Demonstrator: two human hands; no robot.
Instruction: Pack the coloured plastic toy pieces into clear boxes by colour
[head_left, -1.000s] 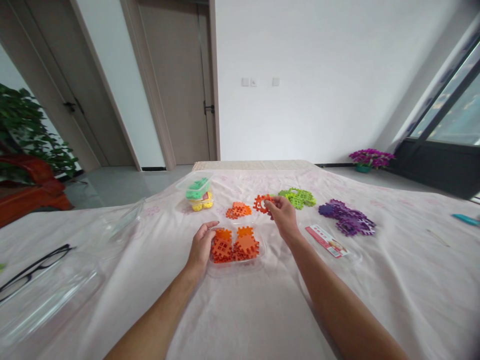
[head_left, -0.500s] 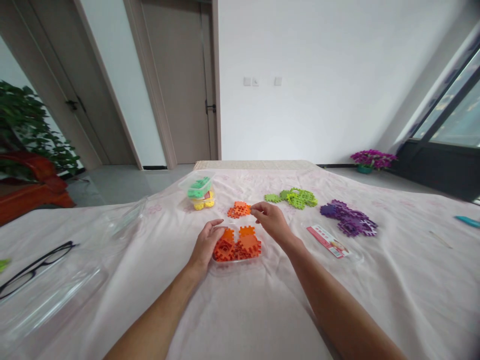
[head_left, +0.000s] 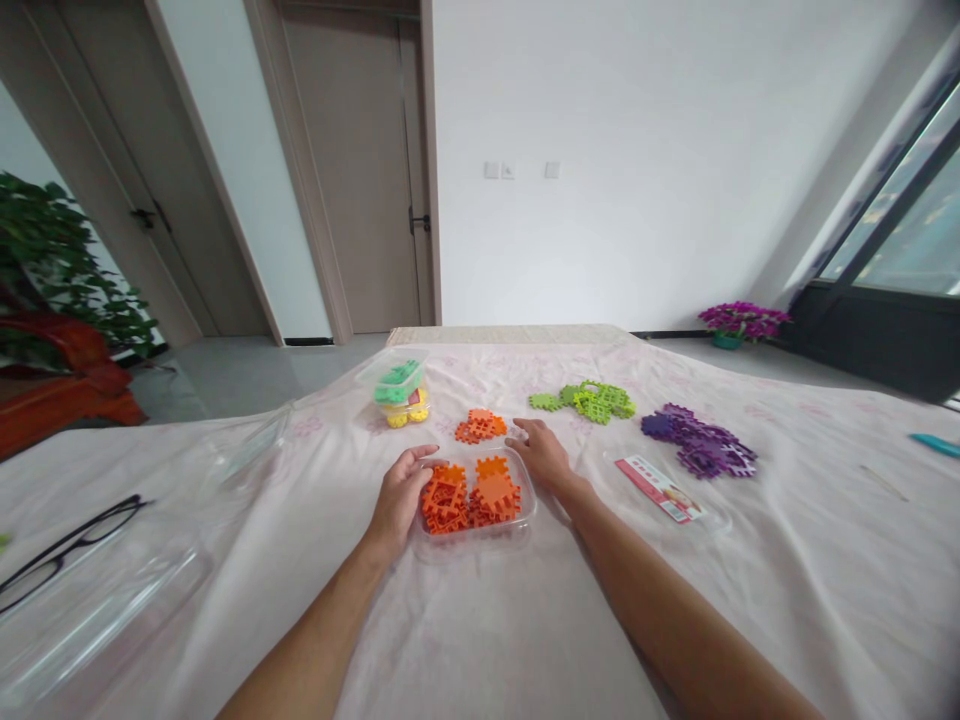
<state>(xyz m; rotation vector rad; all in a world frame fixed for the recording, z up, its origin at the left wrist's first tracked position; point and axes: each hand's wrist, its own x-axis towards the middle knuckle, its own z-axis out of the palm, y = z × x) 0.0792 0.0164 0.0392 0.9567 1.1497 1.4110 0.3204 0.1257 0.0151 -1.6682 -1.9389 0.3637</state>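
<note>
A clear plastic tray (head_left: pixel 525 510) full of orange interlocking pieces (head_left: pixel 472 493) sits on the pink cloth in front of me. My left hand (head_left: pixel 401 493) curls around the tray's left edge and grips it. My right hand (head_left: pixel 541 452) rests at the tray's far right corner, fingers stretched toward a small loose pile of orange pieces (head_left: pixel 480 426) just beyond; nothing shows in it.
Beyond lie a lidded box of green and yellow pieces (head_left: pixel 400 391), a green pile (head_left: pixel 592 400), a purple pile (head_left: pixel 701 446) and a red-and-white card (head_left: pixel 660 488). Black glasses (head_left: pixel 67 545) and clear trays (head_left: pixel 105 600) are at left. A teal item (head_left: pixel 934 443) lies far right.
My right hand carried an orange ring piece from beside the green pile back to the tray and let it go. It now rests at the tray's far right corner.
</note>
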